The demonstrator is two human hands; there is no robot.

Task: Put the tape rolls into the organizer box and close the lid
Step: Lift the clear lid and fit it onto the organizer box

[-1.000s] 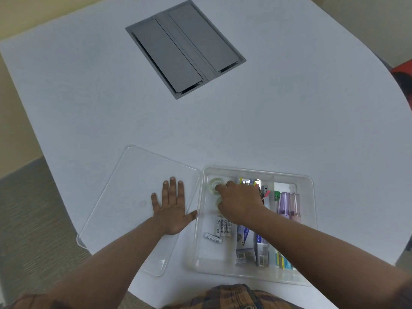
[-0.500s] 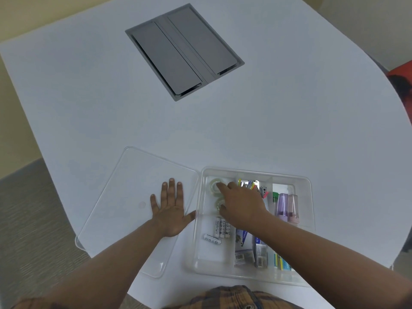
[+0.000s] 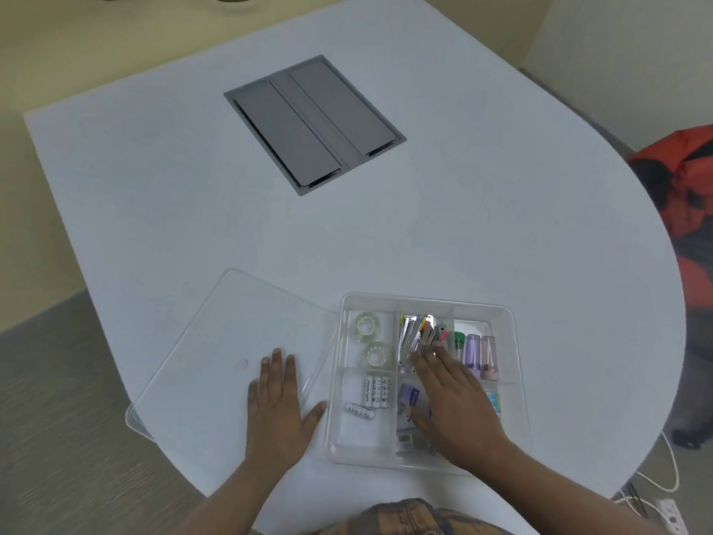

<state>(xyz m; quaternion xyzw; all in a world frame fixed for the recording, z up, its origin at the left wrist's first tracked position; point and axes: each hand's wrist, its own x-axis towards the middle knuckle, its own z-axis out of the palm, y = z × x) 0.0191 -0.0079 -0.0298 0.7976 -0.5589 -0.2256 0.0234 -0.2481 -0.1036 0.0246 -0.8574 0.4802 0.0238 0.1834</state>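
Observation:
Two clear tape rolls, one [image 3: 367,327] behind the other [image 3: 377,354], lie in the far-left compartment of the clear organizer box [image 3: 424,299] near the table's front edge. My right hand [image 3: 451,399] hovers flat over the box's middle compartments, fingers apart, holding nothing, to the right of the rolls. The clear lid [image 3: 216,341] lies flat on the table left of the box. My left hand [image 3: 279,403] rests palm down on the lid's near right part, fingers spread.
The box also holds batteries [image 3: 372,391], clips and markers [image 3: 420,334], and small purple and pink tubes [image 3: 480,355]. A grey cable hatch [image 3: 314,123] is set into the white table [image 3: 501,225] farther back. A red bag [image 3: 690,195] sits beyond the right edge.
My right hand has let go of the tape rolls and drawn back to the right, uncovering both rolls in their compartment. My left hand stays on the lid.

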